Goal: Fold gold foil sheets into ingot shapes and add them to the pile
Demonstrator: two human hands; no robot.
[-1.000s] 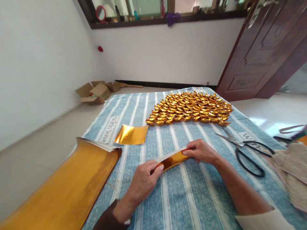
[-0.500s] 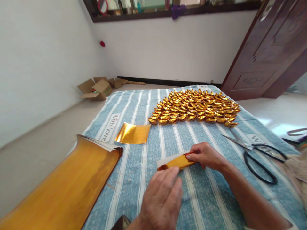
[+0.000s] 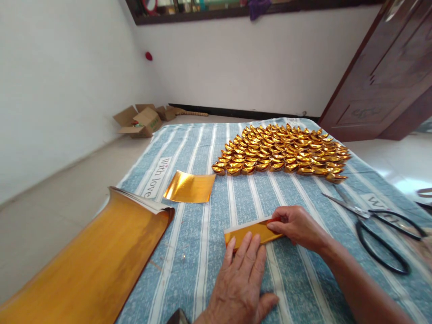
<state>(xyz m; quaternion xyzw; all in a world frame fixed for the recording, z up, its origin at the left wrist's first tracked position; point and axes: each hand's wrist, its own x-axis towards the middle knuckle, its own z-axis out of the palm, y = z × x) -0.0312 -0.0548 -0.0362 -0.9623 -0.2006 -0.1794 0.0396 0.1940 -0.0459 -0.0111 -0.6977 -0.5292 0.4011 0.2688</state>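
My right grip (image 3: 293, 225) is pinched together on the right end of a folded gold foil strip (image 3: 265, 230); my left grip (image 3: 238, 279) lies flat, fingers extended over its near edge.
The strip rests before me on the striped cloth-covered counter (image 3: 303, 288), a pale band along its far edge. Black-handled scissors (image 3: 362, 212) lie to the right, a gold foil sheet (image 3: 189, 187) and larger gold paper stack (image 3: 91, 256) to the left, rows of foil ingots (image 3: 280, 150) beyond.
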